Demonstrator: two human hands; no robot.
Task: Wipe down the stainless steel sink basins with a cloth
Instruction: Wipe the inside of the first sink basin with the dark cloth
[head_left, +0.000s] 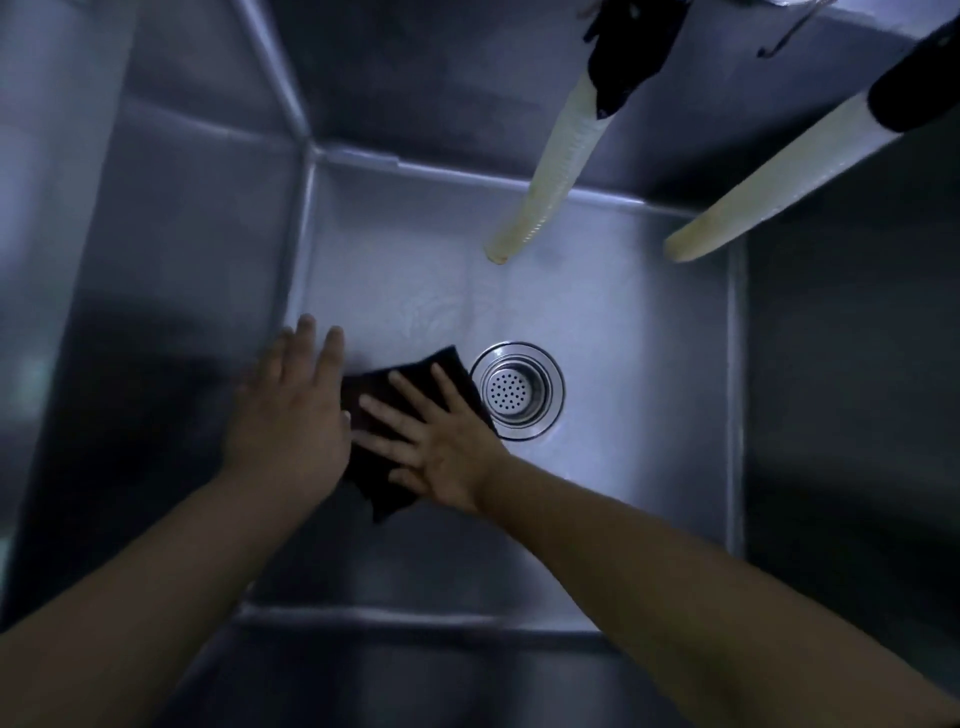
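Observation:
I look straight down into a deep stainless steel sink basin (623, 332). A dark cloth (447, 371) lies flat on the basin floor, just left of the round drain strainer (518, 391). My right hand (434, 441) presses on the cloth with straight, spread fingers. My left hand (291, 415) is over the cloth's left edge with straight fingers pointing to the far left corner; whether it touches the floor is unclear. Part of the cloth is hidden under both hands.
Two pale hoses hang into the basin from the far side, one (550, 166) ending above the floor's middle, the other (769, 182) near the right wall. Steep steel walls surround the floor; the left wall (171, 291) is close to my left hand.

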